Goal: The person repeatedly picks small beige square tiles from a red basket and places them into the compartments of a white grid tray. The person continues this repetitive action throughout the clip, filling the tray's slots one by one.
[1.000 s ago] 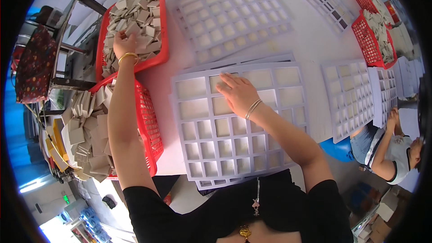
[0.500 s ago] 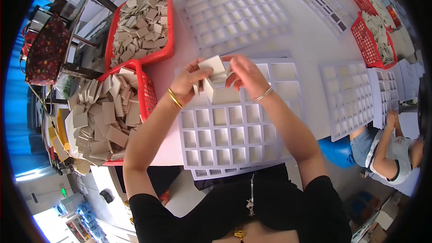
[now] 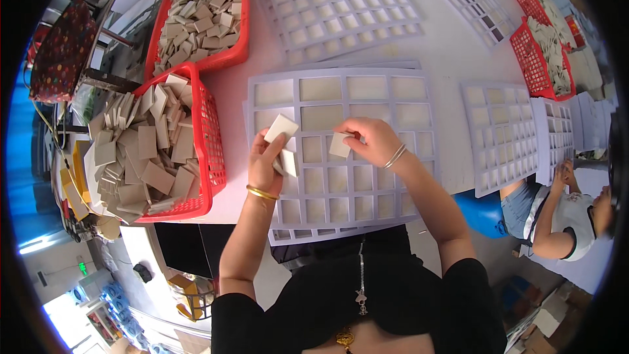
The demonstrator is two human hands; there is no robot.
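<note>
Over the left part of a white compartmented tray [image 3: 367, 183], my left hand [image 3: 263, 165] is closed around a few off-white flat tiles [image 3: 282, 127], which stick out at different angles. My right hand [image 3: 375, 139] pinches one small squarish tile [image 3: 340, 145] between thumb and fingers, above the middle of the tray. Larger rectangular compartments run along the tray's far rows, smaller ones along the near rows. Pale pieces seem to lie in many of the compartments. Another tray shows beneath this one at the near edge.
At left stand two red plastic baskets, a near basket [image 3: 211, 151] and a far basket [image 3: 244, 42], heaped with tiles. More compartmented trays [image 3: 341, 10] lie at the back and a tray [image 3: 501, 134] at right. Two red baskets [image 3: 529, 59] stand far right, near another seated person [image 3: 557, 223].
Both hands have come nearer to me and moved apart. My right hand now holds a single small tile away from the tiles in my left hand. The view has shifted slightly.
</note>
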